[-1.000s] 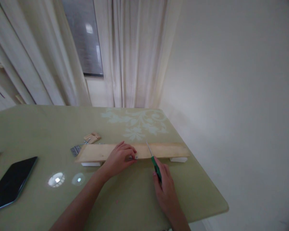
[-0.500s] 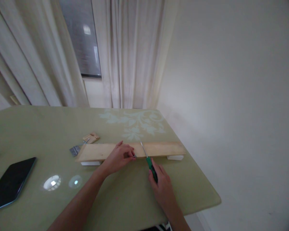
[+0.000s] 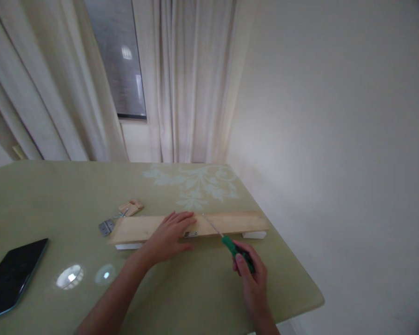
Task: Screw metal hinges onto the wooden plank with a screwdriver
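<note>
A pale wooden board (image 3: 226, 223) lies across the table, raised on white blocks (image 3: 254, 235) near its two ends. My left hand (image 3: 170, 235) rests flat on the middle of the board, fingers stretched out and thumb apart. Just by it, a small metal hinge or plate (image 3: 191, 234) sits at the board's near edge, partly covered by the hand. My right hand (image 3: 253, 270) is closed round the green and black handle of a screwdriver (image 3: 230, 244). The screwdriver's shaft points away and to the left, over the board, with its tip near the far edge.
Beyond the board's left end lie a grey metal hinge (image 3: 106, 227), some screws (image 3: 123, 213) and a small wooden piece (image 3: 131, 207). A dark tablet (image 3: 16, 274) lies on the green table (image 3: 181, 298) at left. A white wall (image 3: 335, 163) borders the right side.
My left hand has gone from a pinch at the board's near edge to lying flat, uncovering the metal piece. My right hand has moved right with the screwdriver, which now slants more.
</note>
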Available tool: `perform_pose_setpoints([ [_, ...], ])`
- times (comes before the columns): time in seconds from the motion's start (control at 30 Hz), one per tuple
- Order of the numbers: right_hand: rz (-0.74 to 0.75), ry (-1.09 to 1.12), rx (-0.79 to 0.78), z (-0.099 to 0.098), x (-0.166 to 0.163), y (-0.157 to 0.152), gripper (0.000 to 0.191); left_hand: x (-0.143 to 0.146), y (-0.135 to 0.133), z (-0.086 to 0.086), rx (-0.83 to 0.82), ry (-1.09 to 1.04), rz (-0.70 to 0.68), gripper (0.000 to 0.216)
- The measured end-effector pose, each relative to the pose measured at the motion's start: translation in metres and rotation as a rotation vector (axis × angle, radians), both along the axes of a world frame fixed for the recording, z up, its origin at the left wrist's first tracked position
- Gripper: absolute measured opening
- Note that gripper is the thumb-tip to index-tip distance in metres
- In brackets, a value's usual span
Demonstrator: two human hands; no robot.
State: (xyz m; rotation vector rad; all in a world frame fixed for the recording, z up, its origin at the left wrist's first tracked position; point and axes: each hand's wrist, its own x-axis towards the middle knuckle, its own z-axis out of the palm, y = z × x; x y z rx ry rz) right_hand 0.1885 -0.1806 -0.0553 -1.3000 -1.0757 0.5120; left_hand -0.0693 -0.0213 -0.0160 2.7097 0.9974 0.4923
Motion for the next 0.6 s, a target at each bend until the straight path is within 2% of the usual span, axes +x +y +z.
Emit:
perform_pose_setpoints([
  [0.13, 0.138, -0.039, -0.191, 0.008, 0.037, 0.005, 0.045, -0.037, 0.011, -0.006, 0.128, 0.096, 0.105, 0.084],
  [0.3, 0.315, -0.163, -0.297, 0.032, 0.074, 0.034, 0.047, -0.061, 0.008, -0.013, 0.358, 0.089, 0.101, 0.082],
  [0.4, 0.428, -0.129, -0.303, 0.038, 0.077, 0.053, 0.046, -0.060, 0.003, -0.014, 0.415, 0.095, 0.103, 0.088],
  [0.5, 0.521, -0.032, -0.252, 0.032, 0.070, 0.060, 0.043, -0.059, 0.002, -0.016, 0.455, 0.108, 0.072, 0.085],
  [0.6, 0.513, 0.013, -0.190, 0.023, 0.064, 0.057, 0.039, -0.062, 0.002, -0.018, 0.490, 0.110, 0.030, 0.076],
])
